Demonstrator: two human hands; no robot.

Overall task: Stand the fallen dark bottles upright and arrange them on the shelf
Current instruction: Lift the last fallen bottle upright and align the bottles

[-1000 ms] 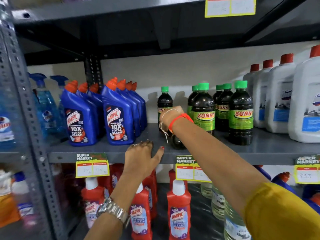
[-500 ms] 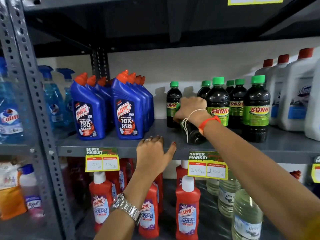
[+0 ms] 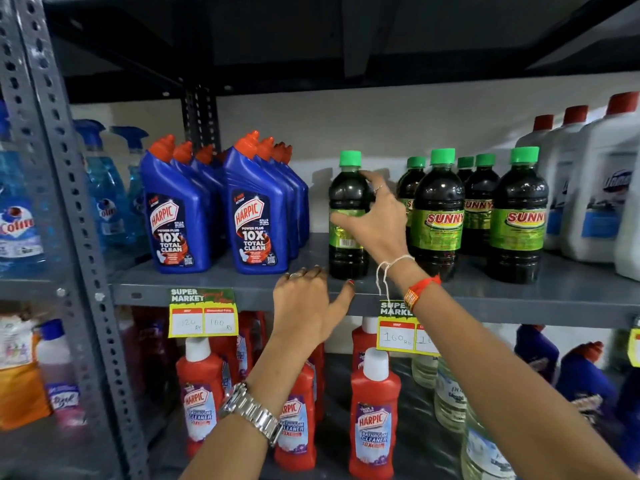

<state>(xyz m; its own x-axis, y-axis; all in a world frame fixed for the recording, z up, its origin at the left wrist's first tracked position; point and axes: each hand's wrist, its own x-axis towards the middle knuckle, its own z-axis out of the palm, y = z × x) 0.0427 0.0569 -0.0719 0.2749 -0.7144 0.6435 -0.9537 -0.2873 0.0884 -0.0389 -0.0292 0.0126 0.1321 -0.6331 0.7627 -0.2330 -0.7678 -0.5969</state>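
A dark bottle (image 3: 347,202) with a green cap and green label stands upright near the front of the grey shelf (image 3: 519,303), its barcode side facing me. My right hand (image 3: 375,223) is wrapped on its right side, thumb across the label and fingers up by the shoulder. Several more dark "Sunny" bottles (image 3: 439,216) stand upright in a cluster just to the right, one of them at the far right (image 3: 518,220). My left hand (image 3: 308,301) rests flat on the shelf's front edge below the bottle, holding nothing.
Blue Harpic bottles (image 3: 256,216) stand in rows left of the dark bottle, with a narrow gap between. White jugs (image 3: 595,188) fill the shelf's right end. Blue spray bottles (image 3: 104,192) sit past the metal upright (image 3: 52,168). Red Harpic bottles (image 3: 374,420) stand on the shelf below.
The dark bottle that lay on its side under my right hand now stands upright at the shelf front. My left hand stayed on the shelf edge. The camera moved closer.
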